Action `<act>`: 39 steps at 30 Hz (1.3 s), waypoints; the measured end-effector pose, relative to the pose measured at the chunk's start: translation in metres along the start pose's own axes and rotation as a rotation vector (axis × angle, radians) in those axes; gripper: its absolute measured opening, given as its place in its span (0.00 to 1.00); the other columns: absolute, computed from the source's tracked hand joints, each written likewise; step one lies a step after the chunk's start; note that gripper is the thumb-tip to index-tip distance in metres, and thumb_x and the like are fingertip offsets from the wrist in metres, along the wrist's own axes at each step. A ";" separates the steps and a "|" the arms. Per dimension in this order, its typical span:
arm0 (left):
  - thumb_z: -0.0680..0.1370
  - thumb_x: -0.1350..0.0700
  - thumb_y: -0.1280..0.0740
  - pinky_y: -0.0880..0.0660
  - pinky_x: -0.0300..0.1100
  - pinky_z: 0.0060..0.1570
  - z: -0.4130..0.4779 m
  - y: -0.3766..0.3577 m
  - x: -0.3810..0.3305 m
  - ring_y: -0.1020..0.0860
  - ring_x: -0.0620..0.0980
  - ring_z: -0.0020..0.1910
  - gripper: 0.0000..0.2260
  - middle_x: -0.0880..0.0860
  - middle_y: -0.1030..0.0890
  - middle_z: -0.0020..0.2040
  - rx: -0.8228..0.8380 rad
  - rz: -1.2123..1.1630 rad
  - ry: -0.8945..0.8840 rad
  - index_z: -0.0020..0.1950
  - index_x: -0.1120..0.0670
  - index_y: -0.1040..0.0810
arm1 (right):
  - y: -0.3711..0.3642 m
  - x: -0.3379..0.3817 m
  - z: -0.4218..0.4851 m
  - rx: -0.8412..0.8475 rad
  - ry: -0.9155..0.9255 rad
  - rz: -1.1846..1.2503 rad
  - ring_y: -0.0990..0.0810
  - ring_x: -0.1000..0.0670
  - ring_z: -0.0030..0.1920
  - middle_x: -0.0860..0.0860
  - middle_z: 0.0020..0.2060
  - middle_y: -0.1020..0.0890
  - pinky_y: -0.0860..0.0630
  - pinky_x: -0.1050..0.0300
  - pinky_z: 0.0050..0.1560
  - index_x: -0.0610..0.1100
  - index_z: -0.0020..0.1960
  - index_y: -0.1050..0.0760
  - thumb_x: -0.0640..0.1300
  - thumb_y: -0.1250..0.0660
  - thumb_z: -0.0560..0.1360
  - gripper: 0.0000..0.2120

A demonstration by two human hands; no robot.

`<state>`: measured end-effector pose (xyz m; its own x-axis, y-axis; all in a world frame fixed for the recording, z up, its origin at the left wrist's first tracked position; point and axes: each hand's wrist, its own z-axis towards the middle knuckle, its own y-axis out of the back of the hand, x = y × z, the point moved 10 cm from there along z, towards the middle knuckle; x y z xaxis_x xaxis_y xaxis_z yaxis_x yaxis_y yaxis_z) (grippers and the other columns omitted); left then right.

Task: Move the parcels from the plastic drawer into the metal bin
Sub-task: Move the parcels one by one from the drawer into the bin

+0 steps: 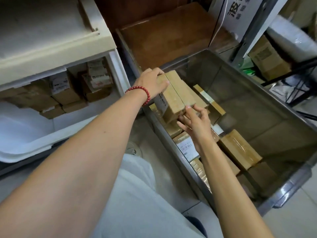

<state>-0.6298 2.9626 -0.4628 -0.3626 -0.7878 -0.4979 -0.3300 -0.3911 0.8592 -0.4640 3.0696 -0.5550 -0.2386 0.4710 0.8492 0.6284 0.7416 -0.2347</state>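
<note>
Over the metal bin [257, 103], my left grip [151, 82] clasps the far end of two taped parcels [178, 95], my right grip [195, 124] pressing flat-fingered against the near end; they seem stiff, light and slippery.

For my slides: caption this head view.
Left hand grips two cardboard parcels over the metal bin, right hand steadying; more parcels sit in the plastic drawer.
</note>
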 end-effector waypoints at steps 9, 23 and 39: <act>0.79 0.45 0.38 0.39 0.54 0.66 -0.008 -0.026 0.033 0.26 0.59 0.61 0.25 0.55 0.25 0.64 0.107 0.307 -0.035 0.72 0.50 0.41 | -0.013 -0.023 0.026 -0.059 -0.079 -0.160 0.17 0.48 0.52 0.46 0.60 0.23 0.17 0.54 0.46 0.46 0.59 0.27 0.50 0.31 0.76 0.14; 0.77 0.35 0.44 0.42 0.53 0.63 -0.012 -0.046 0.026 0.27 0.54 0.60 0.25 0.52 0.24 0.60 0.131 0.659 -0.147 0.65 0.50 0.27 | -0.025 -0.028 0.041 -0.076 -0.006 -0.511 0.20 0.47 0.57 0.47 0.57 0.19 0.24 0.46 0.62 0.46 0.60 0.25 0.49 0.31 0.76 0.14; 0.79 0.45 0.40 0.28 0.46 0.52 -0.092 -0.008 0.015 0.28 0.52 0.60 0.17 0.51 0.24 0.59 -0.135 0.379 -0.159 0.63 0.52 0.28 | -0.041 0.036 -0.010 -0.001 0.470 -1.136 0.27 0.47 0.65 0.51 0.65 0.25 0.28 0.40 0.64 0.53 0.67 0.30 0.60 0.39 0.77 0.22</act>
<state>-0.5525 2.9099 -0.4660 -0.5695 -0.8088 -0.1467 -0.0339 -0.1551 0.9873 -0.4908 3.0511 -0.5100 -0.3613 -0.6595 0.6592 0.2387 0.6179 0.7491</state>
